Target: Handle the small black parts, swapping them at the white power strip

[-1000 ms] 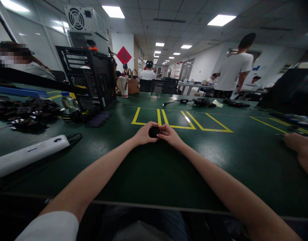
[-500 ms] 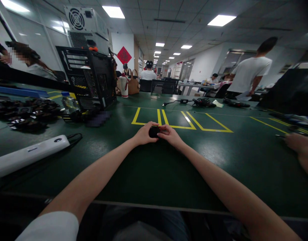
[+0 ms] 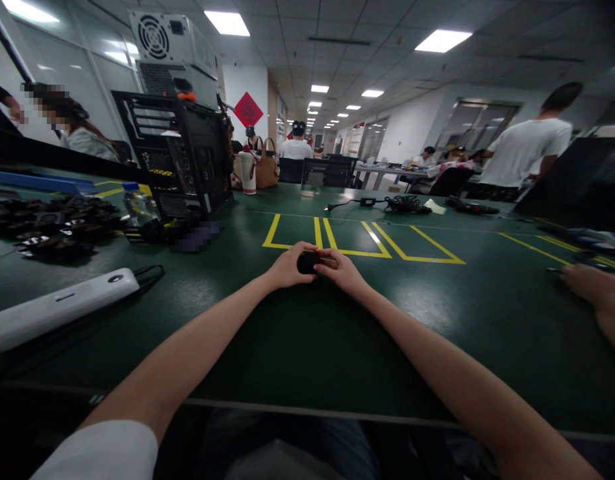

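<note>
Both my arms stretch forward over the dark green table [image 3: 307, 333]. My left hand [image 3: 286, 267] and my right hand [image 3: 339, 269] meet at a small round black object [image 3: 306, 262] and grip it from either side, fingers curled round it. The object sits just above or on the table, in front of yellow tape outlines [image 3: 347, 240]. What the object is I cannot make out.
A white power strip [image 3: 57, 308] lies at left. Behind it are a pile of small dark parts [image 3: 52, 227], a water bottle [image 3: 137, 207] and an open black computer case [image 3: 182, 157]. Another person's hand [image 3: 595, 293] rests at the right edge. Cables [image 3: 402, 203] lie farther back.
My hands and the black object stay put. The person in the white shirt at the back has walked further right; the hand at the right edge shifted slightly.
</note>
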### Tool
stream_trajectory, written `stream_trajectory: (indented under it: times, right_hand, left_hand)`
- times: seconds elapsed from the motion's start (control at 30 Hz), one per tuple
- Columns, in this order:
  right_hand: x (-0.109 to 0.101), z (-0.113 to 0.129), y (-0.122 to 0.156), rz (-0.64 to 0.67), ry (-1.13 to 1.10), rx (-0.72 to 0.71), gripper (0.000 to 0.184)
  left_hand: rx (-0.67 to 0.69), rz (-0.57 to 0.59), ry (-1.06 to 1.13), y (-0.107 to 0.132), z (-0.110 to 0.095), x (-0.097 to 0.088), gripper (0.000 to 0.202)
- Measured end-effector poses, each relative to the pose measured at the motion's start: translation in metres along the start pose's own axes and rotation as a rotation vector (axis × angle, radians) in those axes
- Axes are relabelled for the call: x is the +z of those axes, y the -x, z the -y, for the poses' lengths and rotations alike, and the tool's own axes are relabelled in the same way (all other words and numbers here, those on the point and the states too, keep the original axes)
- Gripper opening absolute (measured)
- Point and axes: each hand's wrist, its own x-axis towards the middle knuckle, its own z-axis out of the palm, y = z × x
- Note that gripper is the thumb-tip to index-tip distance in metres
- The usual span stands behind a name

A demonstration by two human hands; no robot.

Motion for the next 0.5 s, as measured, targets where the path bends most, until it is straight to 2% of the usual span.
stream_trajectory:
  times: [0.3,0.5]
  right_hand:
    - [0.0009,-0.0001,0.0002,-0.024,0.001,-0.033,0.024]
    - [-0.0009,-0.0009,-0.0016,-0.02,0.054,0.013,0.032]
  left_hand:
    - [0.02,-0.024,-0.014,-0.0007,0.0035,0.0017,0.056]
    - [0.033,-0.023,-0.006,-0.0011,0.0048,0.0023,0.056]
